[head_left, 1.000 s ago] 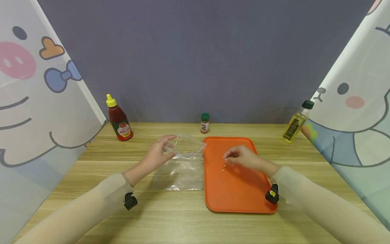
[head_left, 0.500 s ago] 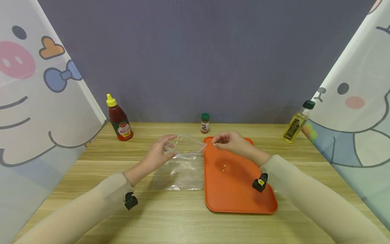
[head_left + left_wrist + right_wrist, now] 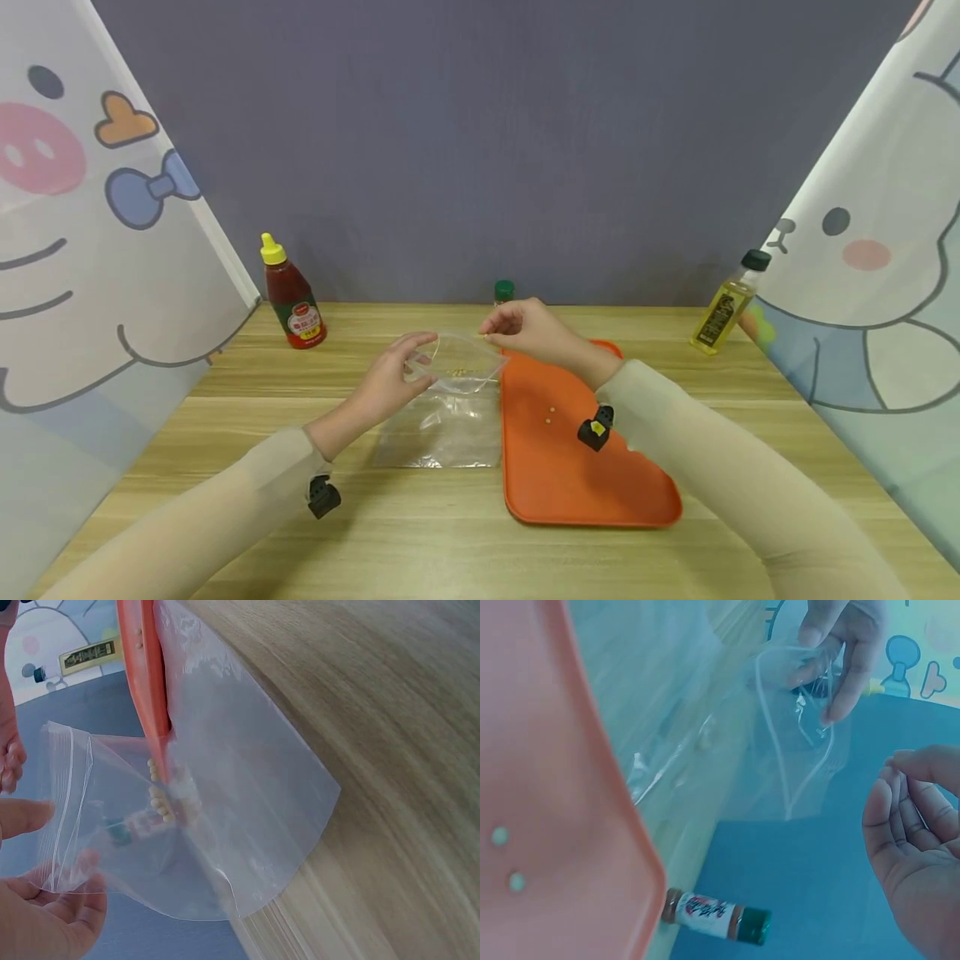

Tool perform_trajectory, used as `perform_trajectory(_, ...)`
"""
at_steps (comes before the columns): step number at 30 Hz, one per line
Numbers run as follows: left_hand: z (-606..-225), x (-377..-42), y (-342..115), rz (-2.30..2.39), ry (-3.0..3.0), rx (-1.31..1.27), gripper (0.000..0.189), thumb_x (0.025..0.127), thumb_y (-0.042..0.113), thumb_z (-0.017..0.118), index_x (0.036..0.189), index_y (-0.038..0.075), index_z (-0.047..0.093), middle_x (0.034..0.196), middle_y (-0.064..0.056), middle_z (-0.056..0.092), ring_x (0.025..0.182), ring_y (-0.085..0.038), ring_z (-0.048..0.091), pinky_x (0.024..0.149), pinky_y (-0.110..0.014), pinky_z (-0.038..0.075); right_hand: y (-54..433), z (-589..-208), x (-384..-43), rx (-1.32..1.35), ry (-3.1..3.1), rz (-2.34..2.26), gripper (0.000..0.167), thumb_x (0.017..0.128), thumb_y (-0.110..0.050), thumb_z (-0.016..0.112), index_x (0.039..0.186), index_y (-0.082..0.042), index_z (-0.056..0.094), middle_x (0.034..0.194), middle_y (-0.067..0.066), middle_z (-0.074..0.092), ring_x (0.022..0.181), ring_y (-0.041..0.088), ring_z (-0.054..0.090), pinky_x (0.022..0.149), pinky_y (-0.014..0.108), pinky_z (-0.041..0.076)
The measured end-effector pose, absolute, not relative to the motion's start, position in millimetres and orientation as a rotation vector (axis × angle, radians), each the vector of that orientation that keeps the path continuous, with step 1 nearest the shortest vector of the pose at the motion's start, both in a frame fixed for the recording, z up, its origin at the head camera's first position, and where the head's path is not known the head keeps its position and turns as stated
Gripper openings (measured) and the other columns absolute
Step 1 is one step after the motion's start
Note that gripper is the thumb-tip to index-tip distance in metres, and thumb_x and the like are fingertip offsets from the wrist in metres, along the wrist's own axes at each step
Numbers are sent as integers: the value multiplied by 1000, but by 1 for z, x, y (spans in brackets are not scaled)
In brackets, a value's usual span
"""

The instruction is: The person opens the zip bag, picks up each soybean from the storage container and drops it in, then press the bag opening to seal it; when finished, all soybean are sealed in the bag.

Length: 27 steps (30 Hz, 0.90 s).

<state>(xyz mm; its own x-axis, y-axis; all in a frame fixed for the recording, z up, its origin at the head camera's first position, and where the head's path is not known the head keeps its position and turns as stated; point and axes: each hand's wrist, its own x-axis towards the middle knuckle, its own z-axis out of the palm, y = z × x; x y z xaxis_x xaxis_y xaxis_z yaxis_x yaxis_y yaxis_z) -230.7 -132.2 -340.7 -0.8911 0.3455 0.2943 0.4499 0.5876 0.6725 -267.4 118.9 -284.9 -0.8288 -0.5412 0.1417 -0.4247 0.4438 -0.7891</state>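
A clear zip-lock bag (image 3: 442, 425) lies on the table with its mouth raised and spread, several soybeans (image 3: 160, 802) inside. My left hand (image 3: 396, 367) grips the bag's left edge at the mouth, thumb near side and fingers far side. Over the right part of the opening is my right hand (image 3: 525, 327), thumb and fingertips pinching a small yellowish soybean (image 3: 482, 336). In the right wrist view the right hand (image 3: 919, 832) hides the bean. Two more soybeans (image 3: 508, 859) lie apart on the orange tray (image 3: 592, 492), to the right of the bag.
Behind the right hand stands a small green-capped spice jar (image 3: 712, 915), partly covered in the head view. A red sauce bottle (image 3: 296, 304) with a yellow cap stands back left, a yellow oil bottle (image 3: 723, 312) back right. A grey partition (image 3: 480, 150) borders the table's rear.
My right hand has moved left from above the tray to the bag's mouth, carrying the soybean. My left hand keeps its hold on the bag.
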Motion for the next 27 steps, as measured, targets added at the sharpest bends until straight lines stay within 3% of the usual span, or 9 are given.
perform_trajectory(7, -340, -228, -134, -1203, -2684, -674, 64, 83, 4, 72, 141, 4, 45, 144, -16, 48, 107, -31, 63, 89, -47, 54, 99, -283, -270, -868, 2591, -1260, 16, 91, -9, 66, 105, -3, 71, 102, 17, 71, 86, 20, 67, 78, 28, 57)
perform_trajectory(13, -340, -228, -133, -1212, -2680, -684, 64, 83, 4, 72, 141, 3, 45, 144, -17, 48, 108, -32, 63, 90, -48, 53, 90, -283, -270, -897, 2667, -1180, 13, 90, -8, 67, 101, -8, 72, 97, 8, 73, 82, 13, 67, 76, 26, 57)
perform_trajectory(27, -341, -232, -132, -1196, -2677, -680, 62, 83, 4, 71, 140, 2, 46, 141, -19, 49, 105, -32, 64, 87, -46, 54, 85, -295, -276, -940, 2651, -1188, 12, 89, -7, 68, 99, -7, 73, 91, 7, 74, 75, 10, 65, 71, 23, 56)
